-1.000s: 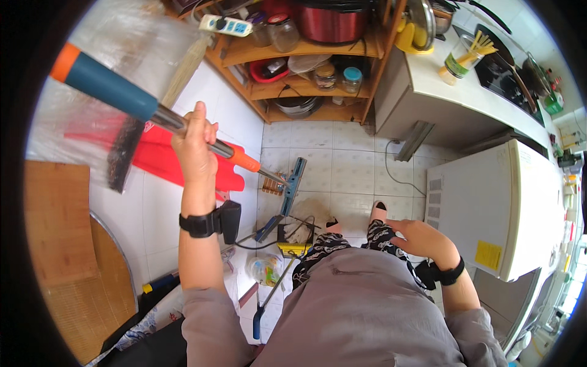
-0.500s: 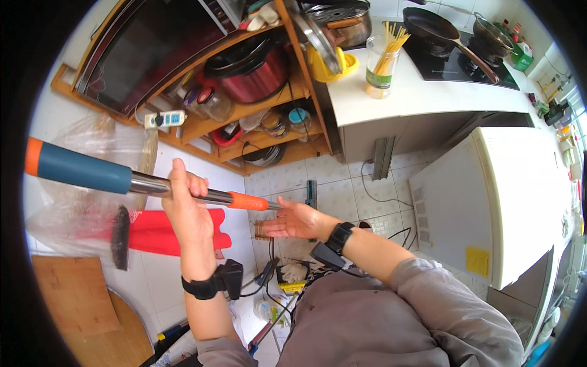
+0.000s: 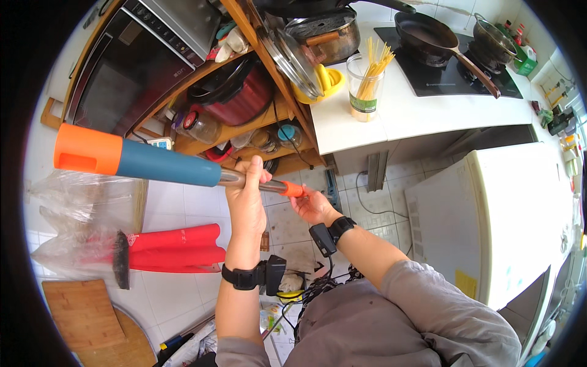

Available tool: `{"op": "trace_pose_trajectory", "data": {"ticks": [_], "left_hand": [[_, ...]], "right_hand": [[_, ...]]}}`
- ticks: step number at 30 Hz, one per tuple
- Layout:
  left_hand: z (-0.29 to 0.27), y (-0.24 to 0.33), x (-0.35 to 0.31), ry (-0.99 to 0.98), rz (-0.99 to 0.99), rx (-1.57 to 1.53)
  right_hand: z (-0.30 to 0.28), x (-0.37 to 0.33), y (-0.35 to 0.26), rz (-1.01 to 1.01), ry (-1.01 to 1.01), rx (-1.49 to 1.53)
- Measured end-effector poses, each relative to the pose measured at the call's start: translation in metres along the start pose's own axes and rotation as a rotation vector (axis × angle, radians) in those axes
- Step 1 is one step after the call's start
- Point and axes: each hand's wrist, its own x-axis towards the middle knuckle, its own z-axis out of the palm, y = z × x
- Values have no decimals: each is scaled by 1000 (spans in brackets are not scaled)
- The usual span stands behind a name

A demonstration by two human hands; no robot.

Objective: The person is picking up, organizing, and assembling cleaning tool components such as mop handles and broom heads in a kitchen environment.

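Note:
My left hand point(image 3: 246, 199) is wrapped around the metal shaft of a long pole point(image 3: 160, 165) that has a teal grip and an orange end cap at the far left. The pole lies nearly level in front of me. My right hand point(image 3: 312, 205) grips the orange collar point(image 3: 293, 189) at the pole's right end. Both wrists wear black bands with small devices. What lies beyond the collar is hidden by my right hand.
A wooden shelf point(image 3: 244, 116) with pots, jars and a microwave point(image 3: 116, 79) stands behind the pole. A white counter point(image 3: 422, 110) holds a spaghetti jar point(image 3: 365, 82) and pans on a hob. A white appliance point(image 3: 489, 220) is right; red items in a bag point(image 3: 171, 248) and a wooden board point(image 3: 85, 315) left.
My right hand rose from my lap to the pole's orange collar and closed on it. The view tilted up toward the shelf and counter, and the pole swung closer to level.

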Motion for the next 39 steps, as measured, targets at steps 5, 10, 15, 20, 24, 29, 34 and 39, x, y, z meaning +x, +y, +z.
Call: {"op": "trace_pose_trajectory", "data": {"ticks": [5, 10, 15, 20, 24, 29, 34, 39], "left_hand": [[27, -10, 28, -71, 7, 35], [39, -11, 52, -181, 9, 100], [35, 32, 75, -214, 217, 75], [13, 55, 71, -185, 239, -221], [-28, 42, 36, -204, 314, -221], [-59, 47, -4, -167, 385, -106], [-67, 48, -32, -149, 385, -41], [-66, 42, -48, -173, 382, -25]], "right_hand": [[21, 11, -29, -105, -99, 9], [34, 8, -43, -167, -42, 48], [57, 29, -47, -163, -101, 167], [48, 39, -18, -164, -76, 149], [21, 42, 3, -46, -72, 69], [15, 34, 38, 21, 36, -3], [7, 23, 52, 21, 10, 23], [-3, 13, 53, 37, 42, 21]]}}
